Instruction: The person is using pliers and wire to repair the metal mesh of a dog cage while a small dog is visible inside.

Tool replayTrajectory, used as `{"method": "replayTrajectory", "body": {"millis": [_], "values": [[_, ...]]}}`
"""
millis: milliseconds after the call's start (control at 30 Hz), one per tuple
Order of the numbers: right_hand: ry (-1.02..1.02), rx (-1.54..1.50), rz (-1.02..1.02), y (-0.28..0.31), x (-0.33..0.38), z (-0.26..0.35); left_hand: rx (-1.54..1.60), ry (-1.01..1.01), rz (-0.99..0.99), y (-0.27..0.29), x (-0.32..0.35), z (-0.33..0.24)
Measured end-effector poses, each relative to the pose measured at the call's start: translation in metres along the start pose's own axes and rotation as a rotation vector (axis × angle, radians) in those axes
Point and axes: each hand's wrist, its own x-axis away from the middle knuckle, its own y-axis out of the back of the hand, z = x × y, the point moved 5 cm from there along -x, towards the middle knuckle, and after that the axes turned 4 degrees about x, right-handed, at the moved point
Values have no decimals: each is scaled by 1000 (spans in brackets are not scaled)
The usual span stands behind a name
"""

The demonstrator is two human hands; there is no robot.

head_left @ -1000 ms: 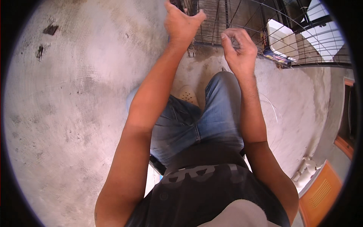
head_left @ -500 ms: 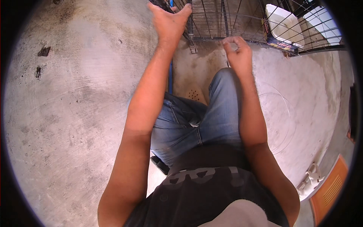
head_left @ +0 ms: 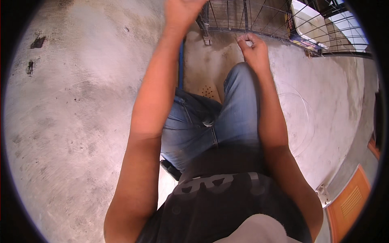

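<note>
Blue jeans [head_left: 227,121], seemingly grey floor [head_left: 81,121]

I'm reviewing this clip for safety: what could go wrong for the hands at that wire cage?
The left hand reaches into the wire cage at the frame's edge, so a finger could catch between bars. The right hand pinches something small near the cage's lower rail; it might slip onto the concrete floor.

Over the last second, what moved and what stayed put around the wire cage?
The left hand climbed up the picture along the wire cage until its fingers left the top edge. The right hand dropped from cage height to just above the knee, closed on a small pale object. The cage, concrete floor and seated posture look unchanged.
</note>
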Motion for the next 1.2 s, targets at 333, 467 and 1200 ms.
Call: {"method": "replayTrajectory", "body": {"millis": [333, 467, 1200], "values": [[7, -158, -32, -12, -6, 0, -116, 136, 548, 35, -27, 44], [-14, -138, 26, -21, -10, 47, -261, 192, 530, 38, -23, 39], [-134, -755, -51, -79, -68, 83, -329, -11, 668, 27, -42, 63]]}}
